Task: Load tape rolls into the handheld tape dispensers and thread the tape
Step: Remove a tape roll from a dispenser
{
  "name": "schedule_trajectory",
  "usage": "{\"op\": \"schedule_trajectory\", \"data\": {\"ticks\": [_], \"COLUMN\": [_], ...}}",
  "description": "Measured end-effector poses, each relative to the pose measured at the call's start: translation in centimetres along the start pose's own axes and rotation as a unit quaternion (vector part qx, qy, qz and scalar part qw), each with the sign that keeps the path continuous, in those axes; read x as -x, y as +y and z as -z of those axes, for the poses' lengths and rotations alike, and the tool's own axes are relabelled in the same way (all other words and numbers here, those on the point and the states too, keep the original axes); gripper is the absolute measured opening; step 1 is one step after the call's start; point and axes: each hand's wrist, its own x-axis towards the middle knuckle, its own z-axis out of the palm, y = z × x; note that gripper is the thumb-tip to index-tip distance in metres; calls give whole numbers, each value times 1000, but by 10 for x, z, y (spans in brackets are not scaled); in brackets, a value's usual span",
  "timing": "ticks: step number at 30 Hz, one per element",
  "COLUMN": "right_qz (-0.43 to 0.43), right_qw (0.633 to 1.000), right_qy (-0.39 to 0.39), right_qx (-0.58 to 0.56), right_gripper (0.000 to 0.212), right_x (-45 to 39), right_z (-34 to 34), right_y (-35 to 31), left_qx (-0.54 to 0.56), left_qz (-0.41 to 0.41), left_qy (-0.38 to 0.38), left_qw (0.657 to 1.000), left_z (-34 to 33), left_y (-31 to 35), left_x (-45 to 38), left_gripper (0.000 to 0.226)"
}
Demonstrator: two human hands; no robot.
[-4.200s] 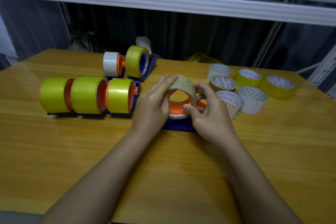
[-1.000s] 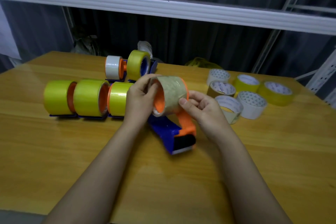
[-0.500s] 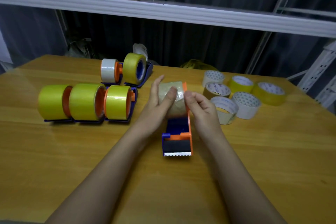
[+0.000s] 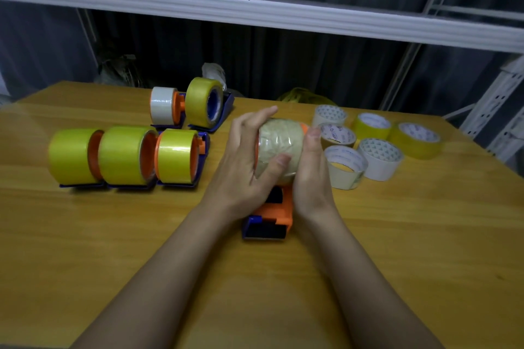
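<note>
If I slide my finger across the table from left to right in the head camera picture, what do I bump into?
Three loaded yellow dispensers in a row → left hand → brownish tape roll on the dispenser → right hand → loose tape rolls.

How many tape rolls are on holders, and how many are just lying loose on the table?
Rolls on dispensers: 6, five parked at the left and one tan roll between the left hand and right hand
Loose rolls on the table: 6
Total: 12
</note>
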Motion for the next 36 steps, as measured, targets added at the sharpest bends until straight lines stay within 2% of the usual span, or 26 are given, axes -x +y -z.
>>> {"op": "schedule_trajectory", "data": {"ticks": [5,9,13,21,31,36], "right_qz": [69,79,79,62,75,82], "right_qw": [996,995,995,996,992,986], "right_qy": [47,55,47,23,30,35], "right_qx": [12,33,42,53,100,143], "right_gripper": [58,50,55,61,60,68], "right_x": [7,6,4,1,-3,-1], "right_z": [2,3,3,4,4,6], "right_y": [-3,2,2,2,10,13], "left_qx": [48,58,39,48,85,136], "left_qz": [41,63,63,111,190,235], "left_qy": [9,14,27,46,51,33], "left_qw": [998,996,997,992,977,962], "left_z": [-4,-7,-9,-12,-11,-8], "left_y": [3,6,7,8,8,10], "left_x": [3,4,2,1,-11,-18], "left_gripper": [45,46,48,44,35,28]}}
